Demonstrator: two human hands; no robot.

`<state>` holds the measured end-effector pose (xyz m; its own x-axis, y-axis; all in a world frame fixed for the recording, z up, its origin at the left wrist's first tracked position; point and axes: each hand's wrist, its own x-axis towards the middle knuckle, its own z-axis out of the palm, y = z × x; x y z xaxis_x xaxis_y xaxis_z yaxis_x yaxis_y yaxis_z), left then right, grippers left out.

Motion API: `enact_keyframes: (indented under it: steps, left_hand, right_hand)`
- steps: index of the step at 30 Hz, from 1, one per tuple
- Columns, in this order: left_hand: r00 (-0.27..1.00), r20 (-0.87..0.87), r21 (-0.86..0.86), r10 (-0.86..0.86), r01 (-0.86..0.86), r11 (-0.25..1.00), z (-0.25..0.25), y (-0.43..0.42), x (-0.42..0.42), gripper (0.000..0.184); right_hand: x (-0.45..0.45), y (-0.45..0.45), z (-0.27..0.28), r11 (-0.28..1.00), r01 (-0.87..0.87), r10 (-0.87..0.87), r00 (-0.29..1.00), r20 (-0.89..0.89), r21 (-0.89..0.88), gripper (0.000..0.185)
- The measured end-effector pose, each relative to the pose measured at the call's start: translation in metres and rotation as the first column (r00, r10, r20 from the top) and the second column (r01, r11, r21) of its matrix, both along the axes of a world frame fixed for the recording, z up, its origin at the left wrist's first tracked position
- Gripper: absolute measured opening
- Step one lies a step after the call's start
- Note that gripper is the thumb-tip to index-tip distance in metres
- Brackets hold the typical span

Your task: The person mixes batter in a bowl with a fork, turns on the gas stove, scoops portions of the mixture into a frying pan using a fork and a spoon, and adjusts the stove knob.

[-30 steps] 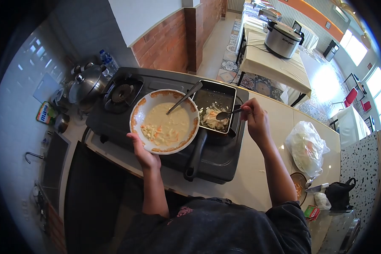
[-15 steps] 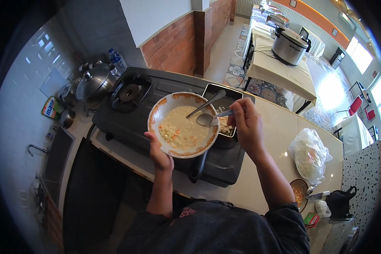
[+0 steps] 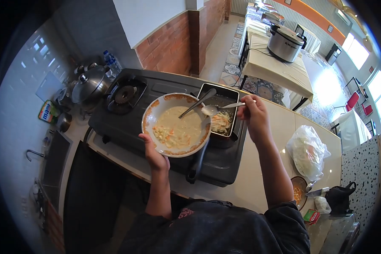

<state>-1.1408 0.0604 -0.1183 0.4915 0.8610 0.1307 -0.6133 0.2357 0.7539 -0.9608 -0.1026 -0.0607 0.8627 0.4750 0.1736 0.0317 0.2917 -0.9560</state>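
Note:
My left hand (image 3: 155,155) grips the near left rim of a patterned bowl (image 3: 147,122) above the gas stove. Pale batter (image 3: 180,127) with shredded carrot and chopped bits fills part of it. A second spoon (image 3: 199,101) leans in the bowl, its handle over the far rim. My right hand (image 3: 252,116) is closed on the handle of a spoon (image 3: 210,110), whose bowl, coated with batter, is at the bowl's right rim beside the pan. Below lies a rectangular pan (image 3: 237,116) with a batter and vegetable mix (image 3: 221,122) in oil; its black handle (image 3: 194,169) points toward me.
A bare burner (image 3: 126,94) is on the stove's left (image 3: 156,80). A lidded pot (image 3: 91,86) stands behind it. On the right counter are a plastic bag (image 3: 308,152), a brown bowl (image 3: 299,190) and a knife (image 3: 317,192). A rice cooker (image 3: 286,44) stands on a far table.
My right hand has moved the spoon slightly right and up, from above the batter to the rim beside the pan. The bowl has shifted a little left, uncovering more of the pan.

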Motion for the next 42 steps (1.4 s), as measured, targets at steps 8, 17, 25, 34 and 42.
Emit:
enact_keyframes:
  steps: [8,17,25,34,42]
  left_hand:
    - [0.999,-0.022,-0.009,0.049,-0.049,0.999,-0.005,0.004,-0.003,0.072]
    - [1.0,-0.001,0.012,0.021,-0.021,1.0,-0.008,0.01,-0.005,0.073]
    - [0.998,-0.02,-0.009,0.065,-0.066,0.998,-0.005,0.006,-0.007,0.073]
    - [0.997,-0.028,0.003,0.069,-0.069,0.998,-0.004,0.009,-0.009,0.072]
    - [0.996,-0.036,0.025,0.081,-0.08,0.996,-0.002,0.008,-0.008,0.071]
  right_hand:
    - [0.024,-0.028,-0.035,0.933,0.288,-0.183,0.897,0.402,-0.216,0.02]
    - [0.012,-0.016,-0.043,0.878,0.357,-0.119,0.809,0.575,-0.32,0.018]
    - [0.01,-0.019,-0.043,0.873,0.375,-0.115,0.779,0.616,-0.311,0.018]
    - [0.008,-0.019,-0.041,0.861,0.41,-0.089,0.705,0.704,-0.302,0.014]
    - [0.005,-0.03,-0.027,0.868,0.399,-0.066,0.683,0.728,-0.296,0.004]
